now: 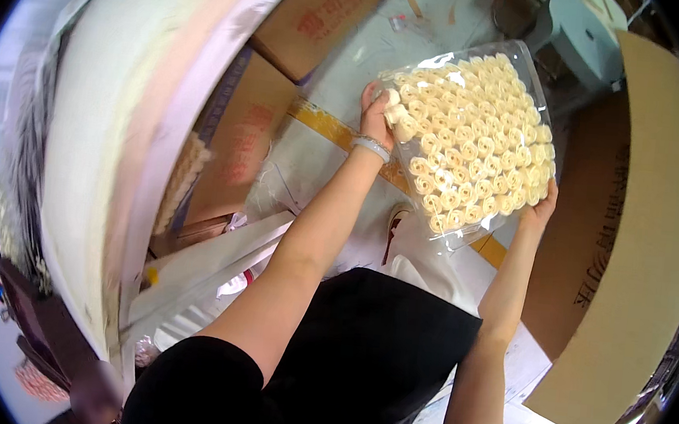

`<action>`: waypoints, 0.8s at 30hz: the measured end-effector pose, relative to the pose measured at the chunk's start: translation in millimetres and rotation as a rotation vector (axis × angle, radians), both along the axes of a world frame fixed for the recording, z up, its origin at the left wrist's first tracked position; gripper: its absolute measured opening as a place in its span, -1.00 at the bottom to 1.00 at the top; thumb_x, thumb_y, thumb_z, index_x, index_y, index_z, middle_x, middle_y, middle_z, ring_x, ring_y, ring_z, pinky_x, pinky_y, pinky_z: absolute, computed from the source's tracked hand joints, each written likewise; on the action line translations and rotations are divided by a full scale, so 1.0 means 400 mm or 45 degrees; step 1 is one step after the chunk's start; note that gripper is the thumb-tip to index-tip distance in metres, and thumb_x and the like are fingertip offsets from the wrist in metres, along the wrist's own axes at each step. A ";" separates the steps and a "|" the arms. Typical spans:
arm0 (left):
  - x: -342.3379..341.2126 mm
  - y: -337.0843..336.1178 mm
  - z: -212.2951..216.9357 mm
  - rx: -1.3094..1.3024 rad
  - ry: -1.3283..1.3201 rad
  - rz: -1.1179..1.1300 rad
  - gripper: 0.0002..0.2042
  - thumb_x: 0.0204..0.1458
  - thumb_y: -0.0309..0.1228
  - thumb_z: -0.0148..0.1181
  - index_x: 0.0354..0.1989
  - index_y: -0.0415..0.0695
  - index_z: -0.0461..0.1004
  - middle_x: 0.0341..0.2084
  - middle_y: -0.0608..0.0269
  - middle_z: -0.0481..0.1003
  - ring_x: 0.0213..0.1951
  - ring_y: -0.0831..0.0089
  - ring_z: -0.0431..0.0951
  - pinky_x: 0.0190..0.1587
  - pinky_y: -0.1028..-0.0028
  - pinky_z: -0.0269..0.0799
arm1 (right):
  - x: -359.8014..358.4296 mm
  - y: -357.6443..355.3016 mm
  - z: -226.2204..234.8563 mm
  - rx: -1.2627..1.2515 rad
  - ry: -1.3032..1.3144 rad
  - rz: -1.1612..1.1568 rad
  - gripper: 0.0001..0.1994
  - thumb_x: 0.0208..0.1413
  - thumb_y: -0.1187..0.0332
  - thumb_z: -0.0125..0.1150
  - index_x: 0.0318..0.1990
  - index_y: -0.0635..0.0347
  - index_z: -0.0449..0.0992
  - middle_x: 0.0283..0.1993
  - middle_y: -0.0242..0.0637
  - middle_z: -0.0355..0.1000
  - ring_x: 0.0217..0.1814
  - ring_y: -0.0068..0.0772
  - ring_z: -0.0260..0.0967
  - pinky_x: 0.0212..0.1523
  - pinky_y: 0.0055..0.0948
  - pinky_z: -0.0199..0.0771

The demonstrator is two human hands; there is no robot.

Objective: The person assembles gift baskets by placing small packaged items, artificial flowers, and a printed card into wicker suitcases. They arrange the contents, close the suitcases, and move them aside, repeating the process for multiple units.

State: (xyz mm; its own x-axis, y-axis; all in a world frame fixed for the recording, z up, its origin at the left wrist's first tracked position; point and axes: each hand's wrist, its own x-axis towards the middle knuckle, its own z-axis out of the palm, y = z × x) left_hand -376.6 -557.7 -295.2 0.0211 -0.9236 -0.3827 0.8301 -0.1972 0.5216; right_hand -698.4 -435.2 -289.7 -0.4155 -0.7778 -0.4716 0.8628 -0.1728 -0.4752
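Observation:
Out in front of me is a clear plastic tray [526, 67] packed with rows of cream artificial roses [475, 135]. My left hand [375, 117] is closed at its left edge, with a few cream roses [399, 114] bunched by the fingers. Whether those roses are loose or part of the rows I cannot tell. At the lower right edge, my right hand [543, 206] grips the tray, its fingers partly hidden beneath. The tray is held tilted above the floor.
A large open cardboard box [644, 239] stands close on my right. Closed brown cartons [241, 135] sit on the left, beside a pale table edge [183, 61]. Beyond the tray stands a grey stool [585, 40]. A yellow line [323, 126] crosses the floor.

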 end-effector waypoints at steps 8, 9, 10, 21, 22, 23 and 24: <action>0.058 0.070 0.274 -0.357 -0.341 -0.019 -0.58 0.05 -0.46 0.11 0.06 0.12 0.15 -0.20 0.11 0.40 -0.28 0.31 0.50 -0.37 0.32 0.50 | 0.071 0.046 0.102 -0.185 -0.001 0.110 -0.45 -0.03 0.27 0.16 0.12 0.36 0.28 0.20 -0.04 0.25 0.25 -0.04 0.16 0.26 -0.03 0.11; 0.067 0.086 0.308 -0.394 -0.360 0.023 -0.56 0.03 -0.44 0.12 0.09 0.07 0.14 -0.19 0.12 0.40 -0.29 0.33 0.52 -0.36 0.36 0.53 | 0.082 0.062 0.137 -0.194 0.082 0.108 -0.46 -0.02 0.26 0.16 0.12 0.36 0.28 0.19 -0.02 0.25 0.26 -0.04 0.15 0.26 -0.02 0.11; 0.074 0.100 0.332 -0.432 -0.344 0.061 -0.55 -0.01 -0.43 0.14 0.08 0.04 0.17 -0.15 0.13 0.39 -0.28 0.34 0.51 -0.35 0.39 0.51 | 0.083 0.066 0.177 -0.181 0.143 0.099 -0.44 -0.01 0.25 0.13 0.14 0.36 0.25 0.22 -0.01 0.22 0.28 -0.03 0.12 0.27 0.01 0.08; 0.107 0.128 0.482 -0.564 -0.416 0.430 -0.37 -0.08 -0.46 0.17 0.18 0.09 0.01 -0.18 -0.02 0.37 -0.30 0.18 0.48 -0.50 0.11 0.44 | 0.074 -0.147 0.394 -0.335 0.240 0.522 -0.47 0.13 0.23 -0.07 0.23 0.30 0.15 0.29 0.00 0.12 0.34 0.02 0.03 0.31 0.06 -0.02; 0.144 0.147 0.477 -0.583 -0.333 0.496 -0.35 -0.10 -0.48 0.16 0.18 0.09 0.00 -0.17 -0.06 0.36 -0.28 0.15 0.49 -0.46 0.07 0.46 | 0.117 -0.197 0.376 -0.348 0.196 0.545 -0.50 0.10 0.25 -0.03 0.18 0.30 0.22 0.25 0.01 0.18 0.30 0.01 0.08 0.31 0.05 0.00; 0.201 0.172 0.471 -0.578 -0.422 0.582 -0.32 -0.11 -0.50 0.15 0.21 0.05 -0.02 -0.14 -0.09 0.34 -0.28 0.16 0.49 -0.43 0.11 0.48 | 0.171 -0.234 0.354 -0.388 0.136 0.614 -0.52 0.06 0.27 0.02 0.13 0.31 0.27 0.21 0.02 0.22 0.27 0.00 0.13 0.30 0.02 0.03; 0.261 0.189 0.466 -0.495 -0.503 0.665 -0.31 -0.11 -0.51 0.15 0.23 0.01 -0.03 -0.12 -0.09 0.33 -0.27 0.16 0.49 -0.42 0.12 0.48 | 0.237 -0.270 0.339 -0.411 0.100 0.713 -0.50 0.04 0.28 0.02 0.13 0.34 0.26 0.20 0.04 0.22 0.26 -0.01 0.14 0.30 -0.02 0.05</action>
State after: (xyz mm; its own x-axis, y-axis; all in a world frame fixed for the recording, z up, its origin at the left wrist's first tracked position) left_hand -272.2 -482.1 -108.8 0.5607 -0.8226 0.0948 0.5021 0.4287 0.7511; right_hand -603.7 -543.1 -154.3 0.0702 -0.9841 -0.1629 0.8283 0.1485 -0.5402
